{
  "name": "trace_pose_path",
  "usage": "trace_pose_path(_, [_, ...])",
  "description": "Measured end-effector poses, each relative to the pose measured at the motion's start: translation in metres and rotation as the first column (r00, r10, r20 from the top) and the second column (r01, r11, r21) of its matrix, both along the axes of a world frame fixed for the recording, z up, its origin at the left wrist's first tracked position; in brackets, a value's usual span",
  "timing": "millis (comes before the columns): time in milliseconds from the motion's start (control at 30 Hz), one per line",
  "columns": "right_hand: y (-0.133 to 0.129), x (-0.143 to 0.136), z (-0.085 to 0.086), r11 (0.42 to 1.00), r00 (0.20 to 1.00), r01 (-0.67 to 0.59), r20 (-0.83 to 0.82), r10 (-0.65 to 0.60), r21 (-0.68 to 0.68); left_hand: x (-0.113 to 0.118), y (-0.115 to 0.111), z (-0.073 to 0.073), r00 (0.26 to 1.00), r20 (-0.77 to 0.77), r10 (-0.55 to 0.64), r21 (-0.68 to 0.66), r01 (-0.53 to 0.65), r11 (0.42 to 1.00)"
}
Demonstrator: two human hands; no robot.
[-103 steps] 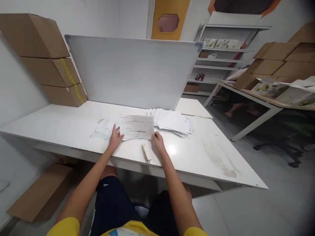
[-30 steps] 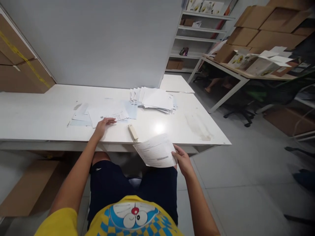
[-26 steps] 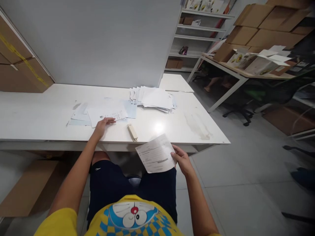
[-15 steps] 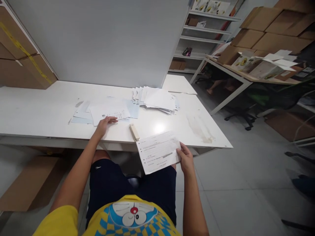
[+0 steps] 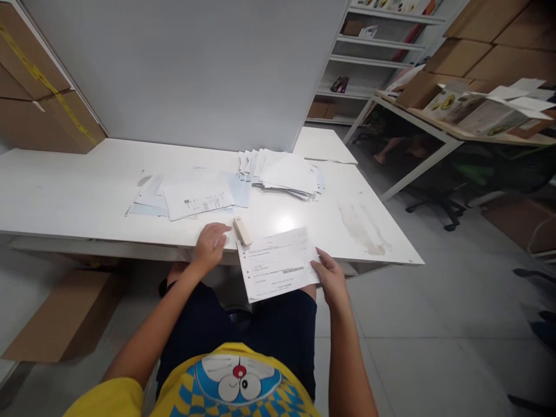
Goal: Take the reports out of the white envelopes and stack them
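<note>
Printed papers (image 5: 278, 266) with punched holes along the left edge are pinched at their right side by my right hand (image 5: 330, 277). They tilt over the table's front edge, above my lap. A cream stapler (image 5: 242, 231) lies at the papers' top left corner. Just left of it hovers my left hand (image 5: 211, 246), fingers loosely bent and apart, with nothing in it. Beyond that hand, white and pale blue sheets (image 5: 195, 194) are spread on the table. A thicker, uneven stack of papers (image 5: 289, 172) sits farther back, right of centre.
The white table (image 5: 87, 197) ends at a corner on the right, and a grey panel (image 5: 186, 69) rises behind it. Cardboard boxes (image 5: 47, 127) stand at the back left. On the right are another table with boxes, an office chair (image 5: 434, 202) and part of a seated person.
My left hand has left the spread sheets and moved right and toward me, close to the stapler. My right hand keeps its hold on the printed papers. The view has shifted slightly.
</note>
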State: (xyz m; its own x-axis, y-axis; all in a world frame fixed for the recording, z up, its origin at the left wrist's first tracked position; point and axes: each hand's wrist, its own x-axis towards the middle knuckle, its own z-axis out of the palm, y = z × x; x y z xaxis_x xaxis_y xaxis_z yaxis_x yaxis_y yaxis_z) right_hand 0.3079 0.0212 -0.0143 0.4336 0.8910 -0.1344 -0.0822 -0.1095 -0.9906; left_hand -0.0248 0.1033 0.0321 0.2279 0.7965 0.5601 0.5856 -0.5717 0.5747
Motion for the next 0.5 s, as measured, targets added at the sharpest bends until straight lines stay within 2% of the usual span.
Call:
trace_pose_path(100, [0.008,0.0,0.002,1.0,1.0,0.009,0.025,-0.009,0.001,0.026,-0.027,-0.015,0.995,-0.087,-0.04,0.055,0.044,0.998])
trace_pose_path(167, [0.013,0.002,0.004,1.0,0.997,0.019,0.072,-0.019,0.006,0.036,-0.035,-0.019,0.987,-0.139,-0.084,0.085,0.097,0.992])
trace_pose_path(333, [0.031,0.01,0.008,0.999,0.985,-0.024,0.173,0.02,0.021,0.045,-0.03,-0.019,0.954,-0.221,-0.203,0.101,0.229,0.968])
trace_pose_path(400, [0.036,0.012,0.007,0.999,0.985,-0.036,0.167,0.034,0.008,0.048,-0.028,-0.021,0.964,-0.181,-0.195,0.1,0.216,0.971])
trace_pose_path(500, [0.037,0.014,0.001,1.0,0.988,0.015,0.152,-0.017,0.012,0.053,-0.03,-0.027,0.98,-0.116,-0.162,0.087,0.173,0.981])
